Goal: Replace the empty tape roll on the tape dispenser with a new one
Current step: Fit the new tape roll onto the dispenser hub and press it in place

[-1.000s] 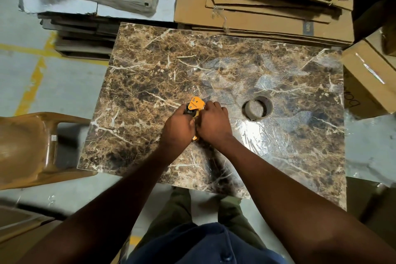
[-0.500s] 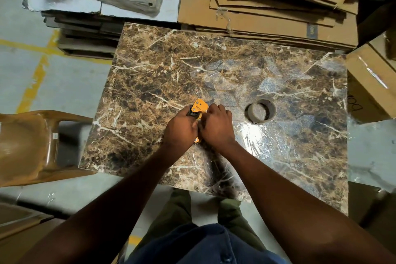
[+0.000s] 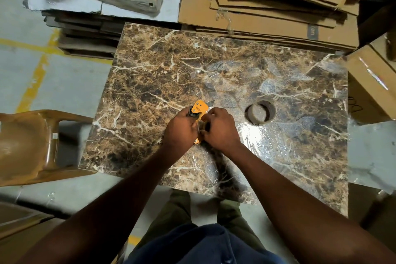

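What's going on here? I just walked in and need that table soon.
A person stands at the marble table with both hands on an orange tape dispenser. The left hand grips it while the right hand works at its middle; what the fingers are doing is hidden. A bare cardboard core lies on the table to the right, apart from the hands. Whether a new roll is fitted yet cannot be seen.
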